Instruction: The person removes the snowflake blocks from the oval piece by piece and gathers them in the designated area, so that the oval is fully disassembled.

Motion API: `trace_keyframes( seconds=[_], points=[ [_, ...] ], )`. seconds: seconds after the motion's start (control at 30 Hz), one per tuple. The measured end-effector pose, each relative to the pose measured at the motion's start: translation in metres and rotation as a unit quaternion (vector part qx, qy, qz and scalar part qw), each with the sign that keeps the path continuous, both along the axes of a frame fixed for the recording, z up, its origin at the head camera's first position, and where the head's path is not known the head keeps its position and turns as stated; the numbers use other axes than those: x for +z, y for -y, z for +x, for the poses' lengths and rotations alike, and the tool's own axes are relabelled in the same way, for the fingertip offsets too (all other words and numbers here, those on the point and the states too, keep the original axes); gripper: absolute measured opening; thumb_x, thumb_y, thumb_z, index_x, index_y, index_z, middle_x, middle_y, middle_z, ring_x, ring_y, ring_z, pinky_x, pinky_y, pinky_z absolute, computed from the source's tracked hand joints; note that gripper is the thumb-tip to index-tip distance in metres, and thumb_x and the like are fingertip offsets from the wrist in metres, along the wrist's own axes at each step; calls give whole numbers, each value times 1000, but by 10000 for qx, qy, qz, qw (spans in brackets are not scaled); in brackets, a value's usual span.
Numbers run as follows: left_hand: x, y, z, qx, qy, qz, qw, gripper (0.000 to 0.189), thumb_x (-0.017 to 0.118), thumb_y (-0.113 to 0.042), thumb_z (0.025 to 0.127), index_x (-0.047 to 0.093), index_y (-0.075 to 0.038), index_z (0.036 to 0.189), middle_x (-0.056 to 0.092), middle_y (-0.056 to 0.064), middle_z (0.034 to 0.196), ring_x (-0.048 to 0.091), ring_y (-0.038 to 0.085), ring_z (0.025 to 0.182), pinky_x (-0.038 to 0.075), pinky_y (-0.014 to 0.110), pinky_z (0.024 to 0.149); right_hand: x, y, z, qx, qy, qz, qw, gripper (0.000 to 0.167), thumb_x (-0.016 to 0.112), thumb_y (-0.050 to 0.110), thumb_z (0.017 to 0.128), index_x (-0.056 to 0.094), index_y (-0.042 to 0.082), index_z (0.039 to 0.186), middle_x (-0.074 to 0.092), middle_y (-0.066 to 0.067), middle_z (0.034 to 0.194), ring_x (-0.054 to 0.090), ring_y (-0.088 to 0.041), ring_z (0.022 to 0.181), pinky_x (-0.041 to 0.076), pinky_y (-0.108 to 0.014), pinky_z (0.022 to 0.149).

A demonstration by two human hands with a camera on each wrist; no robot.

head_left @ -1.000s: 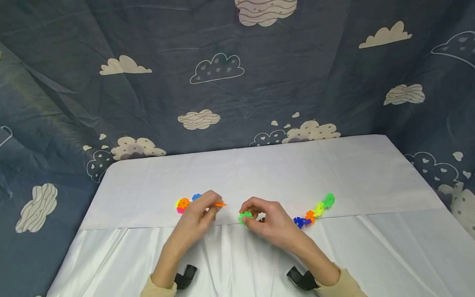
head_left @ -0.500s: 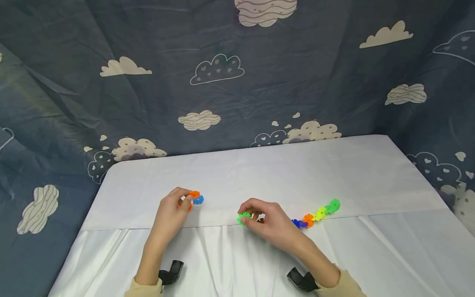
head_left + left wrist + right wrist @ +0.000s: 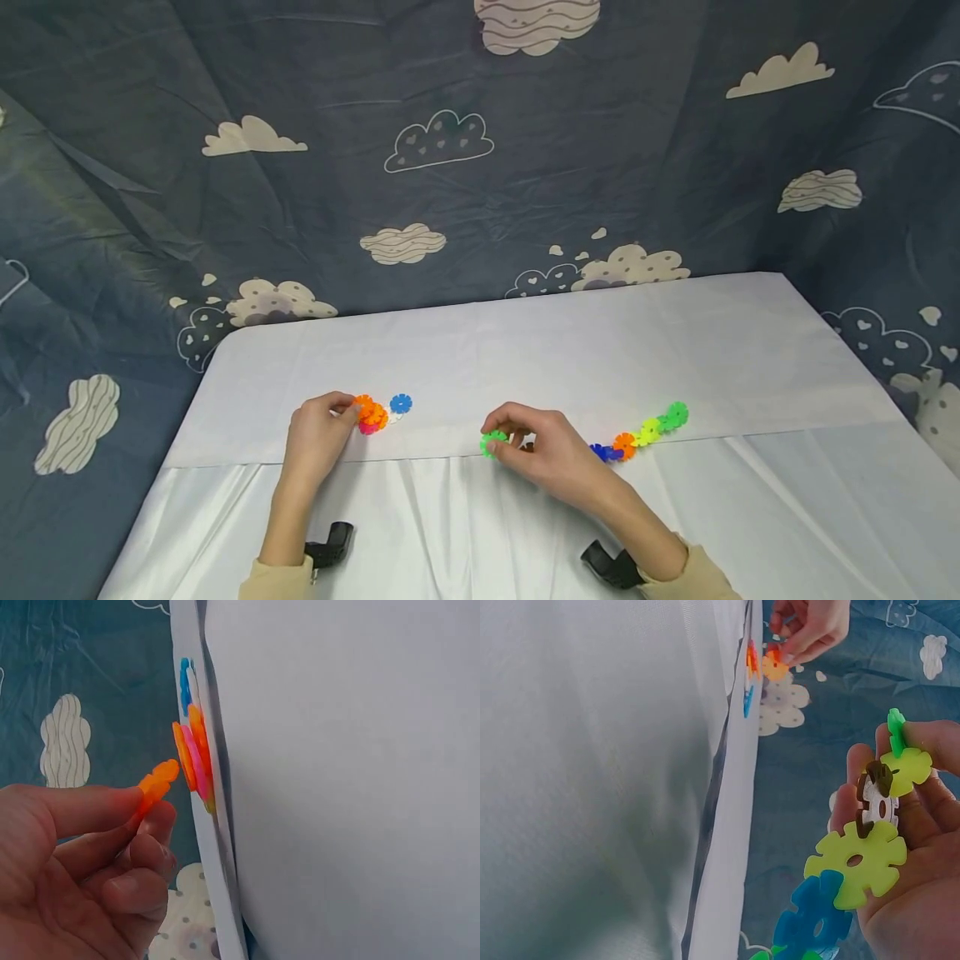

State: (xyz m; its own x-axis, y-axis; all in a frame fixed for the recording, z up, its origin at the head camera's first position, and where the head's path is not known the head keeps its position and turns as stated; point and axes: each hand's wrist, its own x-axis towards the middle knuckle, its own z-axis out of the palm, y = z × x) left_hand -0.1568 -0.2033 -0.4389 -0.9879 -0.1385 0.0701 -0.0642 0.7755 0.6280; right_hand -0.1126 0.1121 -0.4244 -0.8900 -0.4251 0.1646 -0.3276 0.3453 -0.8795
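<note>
Left hand (image 3: pixel 317 433), head view: thumb and fingers pinch an orange, flower-shaped plastic disc (image 3: pixel 361 402) at the small pile of orange and pink discs (image 3: pixel 379 416).
Right hand (image 3: pixel 555 454), head view: thumb and fingers clamp a bright green flower-shaped disc (image 3: pixel 491 443); a multicoloured chain of interlocked plastic discs (image 3: pixel 624 446) shows beyond the wrist side, ending in green.
White-covered table, head view (image 3: pixel 480 358): bears the pile, with a blue flower-shaped disc (image 3: pixel 401 403) near it; dark blue cloud-printed cloth (image 3: pixel 637 125) hangs behind.
Orange disc, left wrist view: between thumb and finger, just apart from the pile.
Chain, right wrist view: along the palm, bright green at the fingertips, then yellow-green, brown, clear, yellow-green and blue.
</note>
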Motion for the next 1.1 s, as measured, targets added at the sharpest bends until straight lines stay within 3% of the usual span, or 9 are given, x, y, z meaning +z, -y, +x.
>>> trace_keyframes(
  seconds=[0.23, 0.4, 0.57, 0.73, 0.93, 1.1],
  points=[
    [-2, 10, -3, 168, -97, -46, 9998, 24, 61, -11, 92, 71, 0, 110, 67, 11, 88, 49, 22, 59, 38, 33, 56, 0, 0, 0, -8, 40, 25, 10000, 22, 68, 9, 92, 66, 28, 101, 69, 2, 96, 59, -12, 81, 49, -28, 64],
    [5, -1, 1, 110, -355, -120, 9992, 21, 62, -10, 93, 71, -1, 110, 67, 10, 88, 48, 20, 57, 40, 30, 52, -1, 0, -1, -42, 100, 31, 9999, 22, 68, 9, 92, 67, 29, 100, 69, 3, 94, 59, -13, 81, 49, -29, 64],
    [23, -30, 12, -530, -490, 269, 9970, 15, 66, -11, 93, 73, -9, 106, 67, 3, 88, 49, 17, 62, 41, 28, 53, -2, 0, -1, -110, -27, 91, 9999, 19, 68, 13, 93, 67, 31, 101, 67, 10, 91, 60, -12, 79, 49, -29, 63],
    [36, -63, 27, -1419, -359, 712, 9867, 8, 69, -15, 92, 74, -21, 95, 64, -9, 84, 53, 13, 68, 44, 29, 56, -3, 0, -2, -171, -166, 96, 9997, 13, 66, 18, 95, 67, 30, 101, 66, 16, 90, 60, -11, 77, 49, -31, 65],
    [33, -89, 39, -2329, 211, 975, 9674, 5, 68, -24, 94, 73, -23, 93, 63, -12, 81, 56, 11, 72, 47, 29, 58, -4, -1, -4, -143, -242, -22, 9996, 9, 64, 18, 97, 68, 24, 103, 67, 15, 92, 61, -11, 77, 50, -32, 65],
    [26, -101, 41, -2770, 404, 1208, 9524, 15, 62, -34, 97, 71, -23, 92, 66, -7, 82, 56, 11, 69, 46, 28, 57, -4, -1, -4, -88, -211, -103, 9997, 9, 63, 16, 98, 67, 19, 106, 69, 16, 91, 65, -9, 82, 52, -36, 72]
  ],
)
